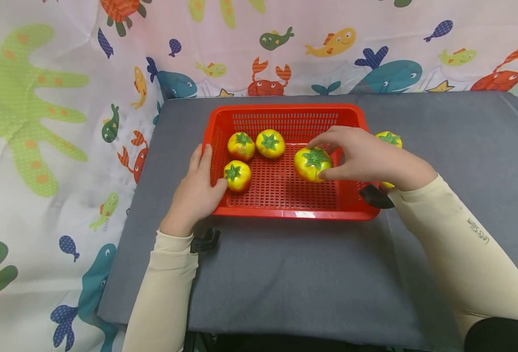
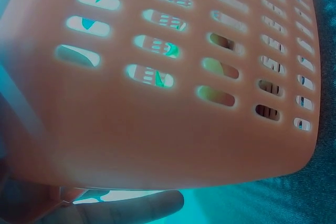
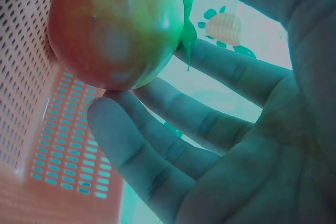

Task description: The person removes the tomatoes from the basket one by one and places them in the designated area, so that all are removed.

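A red plastic basket point(image 1: 285, 213) with slotted walls stands on the table. My left hand point(image 1: 197, 193) holds its left rim, the thumb reaching over the edge near a tomato point(image 1: 237, 176). Two more yellow tomatoes point(image 1: 241, 146) point(image 1: 271, 143) with green star-shaped tops sit farther back on that side. Above the basket floor, on the right, my right hand point(image 1: 360, 154) pinches another tomato point(image 1: 310, 164) between thumb and fingers. The right wrist view shows this tomato's yellow-red underside point(image 3: 115, 35) close to the slotted wall. A finger point(image 2: 131, 208) shows below the basket's outer wall point(image 2: 147, 129) in the left wrist view.
Right of the basket, a tomato point(image 1: 390, 139) lies on the grey-covered table point(image 1: 294, 274). A yellow piece point(image 1: 387, 185) of another shows beneath the right wrist, mostly hidden. A curtain point(image 1: 236, 44) printed with sea animals hangs behind and to the left.
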Demonstrator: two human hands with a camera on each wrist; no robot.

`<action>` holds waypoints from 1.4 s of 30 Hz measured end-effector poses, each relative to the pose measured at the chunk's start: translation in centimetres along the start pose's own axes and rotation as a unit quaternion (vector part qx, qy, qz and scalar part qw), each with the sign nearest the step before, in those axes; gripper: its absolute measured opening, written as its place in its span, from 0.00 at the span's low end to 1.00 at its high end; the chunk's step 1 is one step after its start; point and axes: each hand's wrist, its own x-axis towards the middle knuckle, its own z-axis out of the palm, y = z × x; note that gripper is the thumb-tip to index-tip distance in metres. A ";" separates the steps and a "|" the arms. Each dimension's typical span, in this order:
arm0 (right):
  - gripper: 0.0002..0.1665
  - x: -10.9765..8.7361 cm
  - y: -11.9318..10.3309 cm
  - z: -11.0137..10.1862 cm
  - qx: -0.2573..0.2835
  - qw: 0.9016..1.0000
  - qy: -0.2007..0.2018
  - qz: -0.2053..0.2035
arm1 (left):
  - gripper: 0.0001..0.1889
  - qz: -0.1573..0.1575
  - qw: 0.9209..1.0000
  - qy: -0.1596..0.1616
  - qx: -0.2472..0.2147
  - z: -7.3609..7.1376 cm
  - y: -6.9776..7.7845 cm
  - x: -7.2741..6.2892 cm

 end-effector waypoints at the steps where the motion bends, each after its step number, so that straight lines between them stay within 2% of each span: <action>1: 0.34 -0.3 0.1 -0.1 0.000 1.000 0.002 0.001 | 0.48 0.001 1.000 -0.001 0.000 0.0 0.0 0.0; 8: 0.33 -2.0 0.8 -0.5 0.003 1.000 0.025 0.012 | 0.47 0.009 1.000 0.006 0.002 0.1 0.3 0.0; 13: 0.34 -3.5 0.9 -0.9 0.003 0.999 0.032 0.031 | 0.47 0.007 1.000 -0.002 0.000 -0.1 0.5 0.0; 24: 0.35 -6.3 1.2 -1.5 -0.020 0.998 0.051 0.043 | 0.47 0.006 1.000 -0.005 -0.005 -0.2 0.3 0.2; 30: 0.36 -8.0 2.1 -1.6 -0.027 0.996 0.076 0.049 | 0.48 -0.003 1.000 -0.011 -0.008 -0.1 0.1 -0.1; 37: 0.40 -10.3 3.6 -1.5 -0.026 0.991 0.103 0.078 | 0.47 0.004 1.000 -0.013 -0.003 0.1 0.1 0.0; 42: 0.40 -11.1 4.4 -1.6 -0.034 0.989 0.116 0.088 | 0.48 -0.001 1.000 -0.015 -0.004 0.0 0.0 0.0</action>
